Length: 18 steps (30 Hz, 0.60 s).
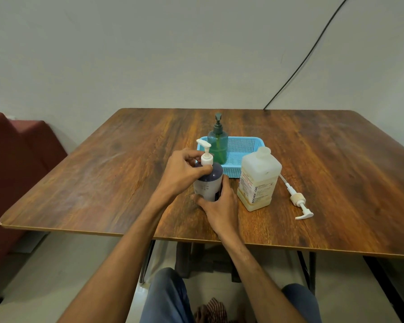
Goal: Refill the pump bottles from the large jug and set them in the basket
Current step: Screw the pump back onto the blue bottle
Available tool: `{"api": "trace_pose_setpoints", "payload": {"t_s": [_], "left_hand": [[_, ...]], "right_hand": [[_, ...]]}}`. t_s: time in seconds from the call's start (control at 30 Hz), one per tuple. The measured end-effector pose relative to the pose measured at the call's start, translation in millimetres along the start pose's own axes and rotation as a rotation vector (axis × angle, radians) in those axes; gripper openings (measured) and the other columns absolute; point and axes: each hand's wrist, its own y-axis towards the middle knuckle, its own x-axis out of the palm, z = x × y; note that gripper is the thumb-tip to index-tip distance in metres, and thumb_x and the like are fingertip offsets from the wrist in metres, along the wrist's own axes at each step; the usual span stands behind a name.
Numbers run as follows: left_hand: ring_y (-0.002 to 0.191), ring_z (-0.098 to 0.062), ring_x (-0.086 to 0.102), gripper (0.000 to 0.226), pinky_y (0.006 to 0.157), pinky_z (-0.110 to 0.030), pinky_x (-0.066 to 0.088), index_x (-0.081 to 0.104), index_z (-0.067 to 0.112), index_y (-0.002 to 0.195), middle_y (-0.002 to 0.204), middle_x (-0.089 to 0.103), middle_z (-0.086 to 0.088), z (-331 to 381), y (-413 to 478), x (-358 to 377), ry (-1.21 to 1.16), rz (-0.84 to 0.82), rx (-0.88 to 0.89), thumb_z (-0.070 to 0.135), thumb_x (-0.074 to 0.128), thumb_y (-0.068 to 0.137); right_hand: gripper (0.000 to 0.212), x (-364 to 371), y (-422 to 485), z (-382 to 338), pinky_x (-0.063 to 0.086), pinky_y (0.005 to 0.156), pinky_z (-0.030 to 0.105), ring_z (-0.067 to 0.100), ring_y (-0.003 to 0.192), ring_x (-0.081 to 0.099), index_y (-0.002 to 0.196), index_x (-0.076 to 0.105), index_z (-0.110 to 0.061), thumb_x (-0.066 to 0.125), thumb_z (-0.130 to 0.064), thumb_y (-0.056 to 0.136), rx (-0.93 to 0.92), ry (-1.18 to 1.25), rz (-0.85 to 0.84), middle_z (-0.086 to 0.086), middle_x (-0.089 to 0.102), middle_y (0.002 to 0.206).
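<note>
A dark purple pump bottle with a white pump head stands upright on the table in front of the blue basket. My left hand curls its fingers round the white pump collar at the bottle's neck. My right hand grips the lower body of the same bottle. A green pump bottle stands inside the basket at its left end. The large translucent jug stands uncapped just right of the purple bottle, with yellowish liquid low in it.
The jug's own white pump with its long tube lies on the wooden table to the right of the jug. A dark red sofa stands left of the table. A black cable runs down the wall behind.
</note>
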Motion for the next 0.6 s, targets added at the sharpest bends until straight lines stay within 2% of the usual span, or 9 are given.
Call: {"api": "trace_pose_setpoints", "payload": {"t_s": [0.07,0.13,0.23,0.3,0.37,0.47,0.6], "left_hand": [[0.075,-0.006,0.053,0.038,0.071,-0.027,0.046,0.076,0.021,0.113,0.091,0.060,0.007,-4.4,-0.7,1.9,0.032,0.001,0.016,0.030,0.078,0.076],[0.082,-0.005,0.056,0.059,0.072,-0.021,0.046,0.069,0.022,0.123,0.100,0.061,0.006,-8.8,-3.9,4.8,0.062,0.036,0.039,0.047,0.075,0.070],[0.086,-0.011,0.063,0.067,0.071,-0.018,0.053,0.065,0.016,0.113,0.100,0.068,0.001,-10.6,-9.7,12.8,-0.042,0.183,0.096,0.060,0.079,0.065],[0.084,-0.013,0.065,0.061,0.070,-0.023,0.055,0.066,0.014,0.105,0.095,0.069,0.002,-10.0,-10.2,18.2,-0.065,0.247,0.128,0.059,0.079,0.067],[0.082,-0.009,0.064,0.048,0.070,-0.026,0.056,0.068,0.014,0.102,0.094,0.069,0.007,-9.0,-10.5,21.1,-0.023,0.265,0.148,0.052,0.079,0.075],[0.096,-0.011,0.064,0.035,0.083,-0.037,0.057,0.069,0.012,0.116,0.108,0.071,0.002,-17.0,-11.8,22.1,0.067,0.247,0.186,0.035,0.070,0.090],[0.118,-0.008,0.058,0.043,0.099,-0.041,0.053,0.061,0.013,0.137,0.131,0.064,-0.001,-24.4,-17.5,18.8,0.031,0.149,0.161,0.030,0.053,0.099]], "right_hand": [[0.087,-0.4,-0.1,0.4,0.050,0.102,0.045,0.013,0.122,0.052,0.141,0.037,-0.040,0.086,-0.042,0.069,0.003,-0.007,-0.004,-0.010,0.055,0.132],[0.084,-1.2,-0.2,0.4,0.052,0.100,0.045,0.012,0.120,0.053,0.138,0.037,-0.042,0.085,-0.042,0.069,0.002,-0.003,-0.009,-0.011,0.055,0.129],[0.077,-2.5,-0.1,0.2,0.054,0.097,0.045,0.010,0.115,0.055,0.133,0.041,-0.041,0.085,-0.037,0.071,0.002,0.014,-0.009,-0.012,0.057,0.123],[0.075,-2.7,-0.3,0.3,0.055,0.096,0.044,0.010,0.115,0.056,0.133,0.043,-0.038,0.085,-0.034,0.072,-0.002,0.025,-0.008,-0.010,0.058,0.123],[0.077,-2.4,-0.8,-0.4,0.055,0.096,0.045,0.012,0.117,0.056,0.135,0.041,-0.037,0.085,-0.037,0.071,-0.003,0.017,-0.007,-0.009,0.058,0.126],[0.082,-2.0,-1.4,-1.9,0.054,0.097,0.045,0.013,0.120,0.055,0.138,0.039,-0.038,0.084,-0.044,0.070,-0.013,0.010,0.000,-0.008,0.057,0.130],[0.086,-1.2,-1.2,-2.3,0.054,0.097,0.044,0.012,0.122,0.053,0.140,0.038,-0.039,0.084,-0.047,0.067,-0.023,0.009,0.005,-0.010,0.056,0.132]]}}
